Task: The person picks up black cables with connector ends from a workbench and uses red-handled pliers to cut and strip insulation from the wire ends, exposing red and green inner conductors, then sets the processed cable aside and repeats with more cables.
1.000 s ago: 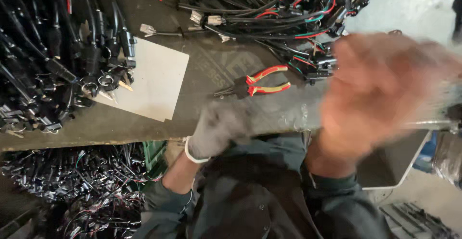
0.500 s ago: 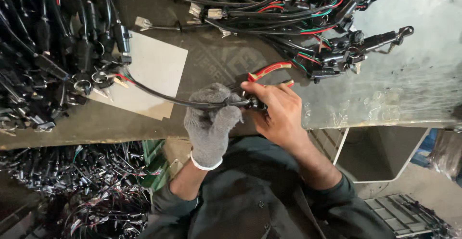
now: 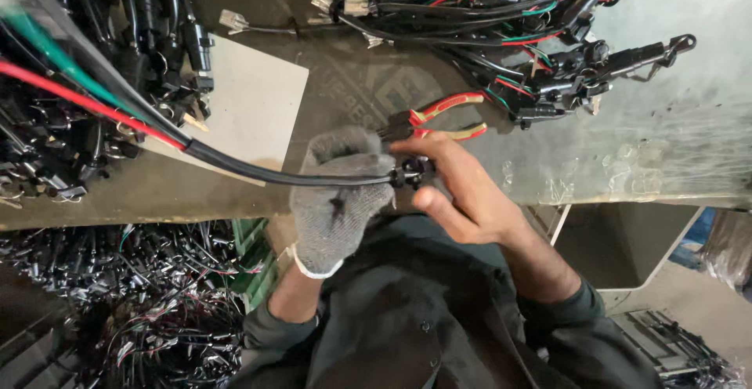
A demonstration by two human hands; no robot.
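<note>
Black cable [image 3: 258, 171] in both hands' grip

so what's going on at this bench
A person at a grey workbench holds a thick black sheathed cable. The left hand, in a grey knitted glove, grips it near its end, while the bare right hand pinches the black connector there. Red-and-yellow-handled pliers lie just beyond, among piles of black wiring.
</note>
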